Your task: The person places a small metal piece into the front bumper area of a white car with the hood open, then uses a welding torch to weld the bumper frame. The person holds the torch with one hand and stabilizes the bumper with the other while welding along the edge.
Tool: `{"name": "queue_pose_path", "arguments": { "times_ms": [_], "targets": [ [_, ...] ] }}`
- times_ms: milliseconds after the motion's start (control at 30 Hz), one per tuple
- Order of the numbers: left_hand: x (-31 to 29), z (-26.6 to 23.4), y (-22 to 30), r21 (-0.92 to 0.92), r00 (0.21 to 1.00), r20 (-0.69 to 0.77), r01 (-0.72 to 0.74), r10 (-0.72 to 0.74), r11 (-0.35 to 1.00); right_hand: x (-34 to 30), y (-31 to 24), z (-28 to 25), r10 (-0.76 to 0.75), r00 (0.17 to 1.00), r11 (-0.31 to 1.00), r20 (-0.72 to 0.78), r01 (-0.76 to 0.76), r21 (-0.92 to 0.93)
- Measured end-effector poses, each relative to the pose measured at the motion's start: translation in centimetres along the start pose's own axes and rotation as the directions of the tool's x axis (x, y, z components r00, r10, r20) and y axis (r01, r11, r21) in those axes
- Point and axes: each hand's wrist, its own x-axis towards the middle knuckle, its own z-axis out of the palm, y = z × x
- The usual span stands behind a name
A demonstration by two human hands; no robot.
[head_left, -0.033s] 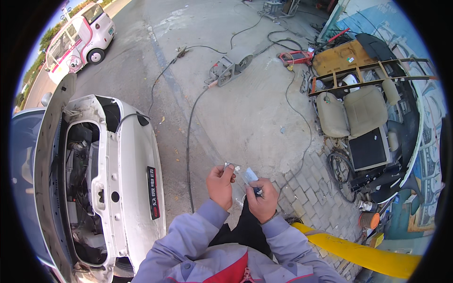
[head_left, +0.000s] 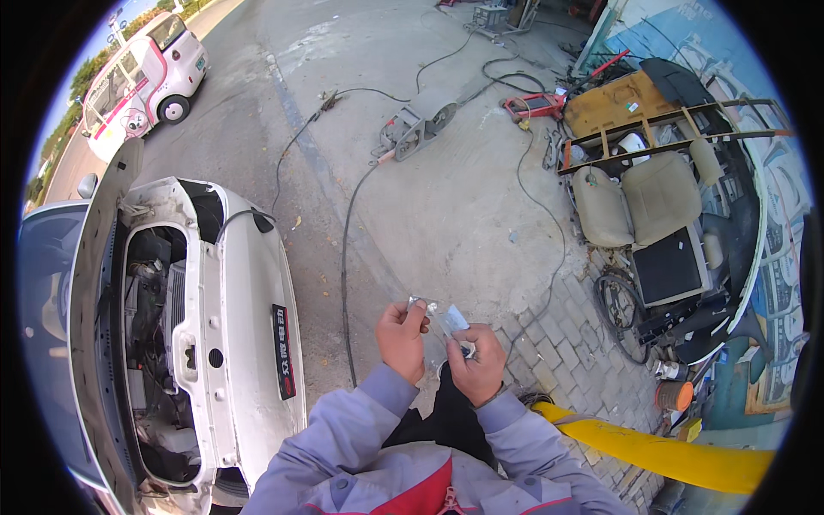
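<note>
Both forearms reach up from the lower edge in lavender-grey sleeves (head_left: 339, 433), angled inward so that the two hands come close together in front of the body, near the middle of the view and held above the ground. The left hand (head_left: 401, 343) is upright, back of the hand toward the wearer, its fingers curled in and the thumb pressed against the bent index finger, pinching the near end of a small clear packet (head_left: 440, 321). The right hand (head_left: 479, 362) sits slightly lower, wrist bent inward, thumb pointing up and away from the body and fingers folded around the packet's other side, where a pale blue-white piece (head_left: 457, 318) stands up beyond the thumb. The packet thus lies in the gap between the hands, gripped from both sides; what it contains is too small to tell. A dark band (head_left: 492, 395) circles the right wrist. Below the hands are dark trousers (head_left: 446, 412); to the left stands a white car (head_left: 245, 318) with its hood raised, and a yellow tube (head_left: 652, 451) lies right of the right forearm.
</note>
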Motion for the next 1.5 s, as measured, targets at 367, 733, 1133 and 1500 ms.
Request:
{"name": "queue_pose_path", "arguments": {
  "times_ms": [367, 733, 1133, 1500],
  "targets": [
    [-14.0, -6.1, 5.5, -0.108, 0.982, 0.078, -0.165, 0.174, 0.98, -8.4, -12.9, -3.8, -0.24, 0.971, 0.967, -0.02, 0.237, -0.093],
    [-28.7, -16.4, 0.4, -0.046, 0.979, 0.081, -0.182, 0.186, 0.982, -25.2, -20.6, -8.7, -0.292, 0.956, 0.924, 0.019, 0.287, -0.251],
    [-47.6, -31.0, -2.6, -0.034, 0.992, -0.072, -0.106, 0.103, 0.994, -44.8, -32.0, -12.7, -0.32, 0.935, 0.888, 0.154, 0.353, -0.294],
    [-56.2, -46.1, 1.2, -0.134, 0.934, -0.312, -0.224, 0.174, 0.965, -53.5, -41.9, -6.7, -0.525, 0.793, 0.821, 0.308, 0.568, -0.065]
  ]
}}
